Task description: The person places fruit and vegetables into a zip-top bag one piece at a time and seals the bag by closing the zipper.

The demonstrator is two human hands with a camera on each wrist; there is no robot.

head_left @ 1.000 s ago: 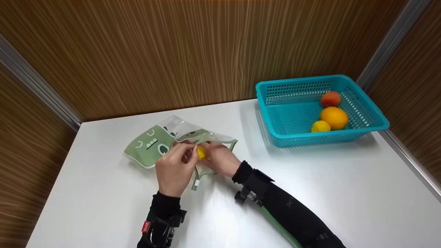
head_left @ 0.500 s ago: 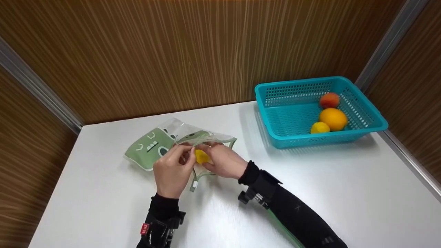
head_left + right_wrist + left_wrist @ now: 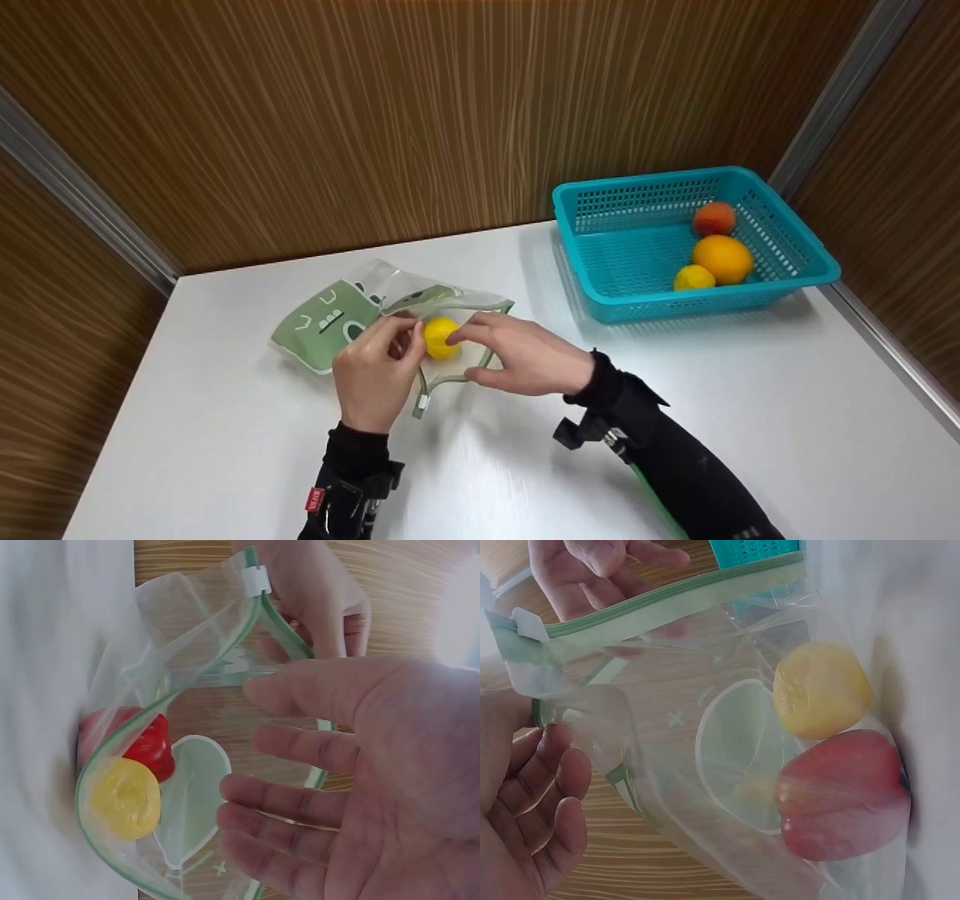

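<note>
In the head view, the person's left hand (image 3: pixel 379 367) pinches the left edge of the mouth of a clear bag (image 3: pixel 484 301) on the white table (image 3: pixel 225 450), while the right hand (image 3: pixel 529 352) reaches over the mouth from the right, fingers and thumb apart and holding nothing. The yellow fruit (image 3: pixel 441 337) sits in the bag between the hands, left of and below the right fingertips; it looks nearly round, with no clear long axis. Far to the right, a blue basket (image 3: pixel 645 306) holds three more fruits (image 3: pixel 722 259). The left wrist view shows, through the cloudy plastic, the yellow fruit touching a red pepper (image 3: pixel 844 795) at the bag's bottom, both seemingly resting low by the table. In the right wrist view, the right fingertips point down toward the fruit, with a gap between; the right hand looks the nearer one
</note>
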